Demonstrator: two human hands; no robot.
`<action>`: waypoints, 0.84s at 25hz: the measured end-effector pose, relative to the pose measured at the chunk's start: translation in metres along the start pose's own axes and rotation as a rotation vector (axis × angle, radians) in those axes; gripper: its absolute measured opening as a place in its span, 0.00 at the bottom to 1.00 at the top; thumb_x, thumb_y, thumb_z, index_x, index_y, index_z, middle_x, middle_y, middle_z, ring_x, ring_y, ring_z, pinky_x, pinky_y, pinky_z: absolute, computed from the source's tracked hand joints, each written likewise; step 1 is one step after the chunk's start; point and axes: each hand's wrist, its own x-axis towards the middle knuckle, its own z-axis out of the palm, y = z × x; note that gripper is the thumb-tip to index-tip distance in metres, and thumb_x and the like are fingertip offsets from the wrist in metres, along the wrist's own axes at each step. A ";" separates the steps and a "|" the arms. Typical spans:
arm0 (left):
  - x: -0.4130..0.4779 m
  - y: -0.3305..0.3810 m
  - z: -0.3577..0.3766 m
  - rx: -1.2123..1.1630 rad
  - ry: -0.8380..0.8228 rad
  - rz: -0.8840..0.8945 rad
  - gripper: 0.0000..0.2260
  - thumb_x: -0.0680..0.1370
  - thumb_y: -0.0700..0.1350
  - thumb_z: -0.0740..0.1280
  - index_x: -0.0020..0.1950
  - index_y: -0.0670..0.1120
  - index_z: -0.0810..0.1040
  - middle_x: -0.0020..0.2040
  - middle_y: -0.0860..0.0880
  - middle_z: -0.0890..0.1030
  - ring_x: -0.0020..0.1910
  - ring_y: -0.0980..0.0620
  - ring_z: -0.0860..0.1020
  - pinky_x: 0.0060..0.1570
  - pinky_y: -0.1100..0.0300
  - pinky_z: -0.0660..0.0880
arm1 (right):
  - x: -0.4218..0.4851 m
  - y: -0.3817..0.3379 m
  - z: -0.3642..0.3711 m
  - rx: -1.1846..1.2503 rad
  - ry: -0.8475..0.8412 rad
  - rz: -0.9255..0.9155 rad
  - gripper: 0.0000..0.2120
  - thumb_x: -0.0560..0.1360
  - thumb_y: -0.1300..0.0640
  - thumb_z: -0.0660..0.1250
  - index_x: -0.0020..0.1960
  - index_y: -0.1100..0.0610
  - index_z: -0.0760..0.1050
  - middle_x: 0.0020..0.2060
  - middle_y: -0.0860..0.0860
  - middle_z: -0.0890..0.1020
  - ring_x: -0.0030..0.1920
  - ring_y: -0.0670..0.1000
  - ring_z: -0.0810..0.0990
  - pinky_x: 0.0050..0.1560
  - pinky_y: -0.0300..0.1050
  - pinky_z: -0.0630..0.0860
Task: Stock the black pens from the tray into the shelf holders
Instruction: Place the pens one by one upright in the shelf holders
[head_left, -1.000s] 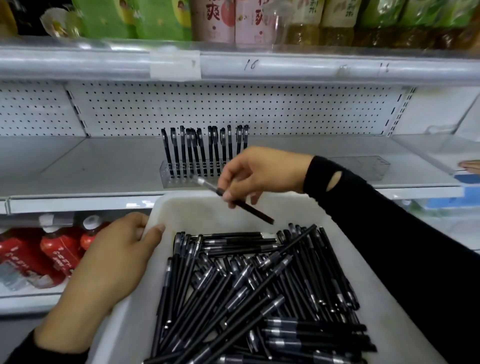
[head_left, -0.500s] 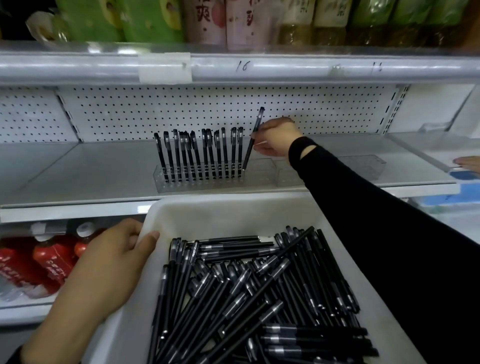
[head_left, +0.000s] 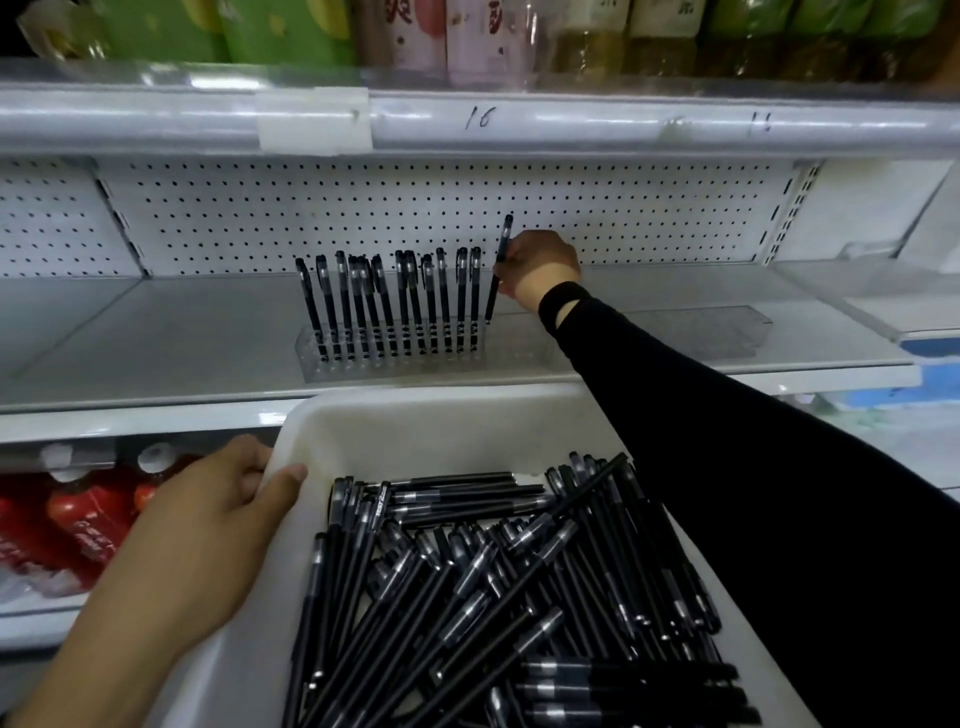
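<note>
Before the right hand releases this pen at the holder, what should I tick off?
1. Right hand grips the pen, near upright: ok.
2. Pen tip seated in the clear holder: cannot tell.
3. Holder space right of the standing pens is free: ok.
4. Left hand holds the tray by its rim: ok.
5. Loose pens left in the tray: ok.

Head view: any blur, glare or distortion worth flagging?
Head view: wide-angle bows the shelf rail, which carries glare streaks; top-shelf bottles are soft and dim; right hand and its pen read clearly; the clear holder is faint, low contrast.
</note>
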 end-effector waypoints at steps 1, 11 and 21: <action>0.000 0.000 0.000 0.004 0.002 0.002 0.09 0.80 0.52 0.65 0.42 0.51 0.79 0.32 0.57 0.84 0.34 0.53 0.82 0.38 0.53 0.75 | 0.001 0.000 0.002 -0.047 -0.019 -0.012 0.09 0.78 0.54 0.67 0.43 0.56 0.82 0.38 0.51 0.81 0.40 0.53 0.79 0.41 0.39 0.70; 0.000 0.002 0.000 -0.030 -0.010 -0.018 0.08 0.79 0.52 0.65 0.44 0.52 0.80 0.33 0.56 0.85 0.35 0.53 0.82 0.40 0.53 0.77 | 0.011 0.008 0.028 -0.095 -0.116 -0.001 0.08 0.76 0.56 0.69 0.39 0.58 0.77 0.30 0.50 0.75 0.34 0.52 0.76 0.42 0.41 0.76; -0.002 0.001 -0.001 -0.025 0.024 -0.006 0.08 0.79 0.52 0.65 0.43 0.51 0.79 0.33 0.57 0.84 0.34 0.54 0.82 0.38 0.55 0.74 | -0.024 -0.002 -0.008 -0.211 -0.101 -0.024 0.14 0.75 0.49 0.71 0.45 0.60 0.77 0.42 0.54 0.81 0.36 0.51 0.77 0.40 0.44 0.74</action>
